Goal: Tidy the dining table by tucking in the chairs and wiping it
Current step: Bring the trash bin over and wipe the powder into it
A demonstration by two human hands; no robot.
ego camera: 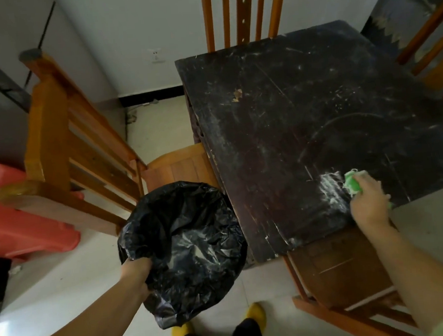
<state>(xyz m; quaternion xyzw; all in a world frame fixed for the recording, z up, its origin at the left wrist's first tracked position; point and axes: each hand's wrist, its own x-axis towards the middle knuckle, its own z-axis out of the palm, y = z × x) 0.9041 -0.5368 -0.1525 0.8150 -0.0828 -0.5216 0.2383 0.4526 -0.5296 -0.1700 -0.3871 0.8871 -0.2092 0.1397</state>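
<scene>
A green cloth (352,183) is gripped in the right hand (368,200) and pressed on the dark bench (290,113) close to its near edge, just beside a smear of pale dust (329,187) gathered there. The rim of a black bin bag (185,251) is clutched by the left hand (136,273), fingers curled into the plastic, and the bag is held open below the bench's near-left corner.

Several slips are judged possible from here. The dust could be pushed over the near edge instead of toward the corner, so that it lands on the chair seat (339,267) tucked beneath — the bag's mouth sits well to the left of the smear. The bag could sag shut if the single-handed hold slackens. Dust could also be smeared thin if the cloth is dragged too fast.

Counted: one bench, one cloth, one bag, and four wooden chairs — left (79,142), far (244,7), right (435,50) and near. One red plastic stool (12,213) stands at the far left, and two yellow slippers (252,316) are seen on the floor.
</scene>
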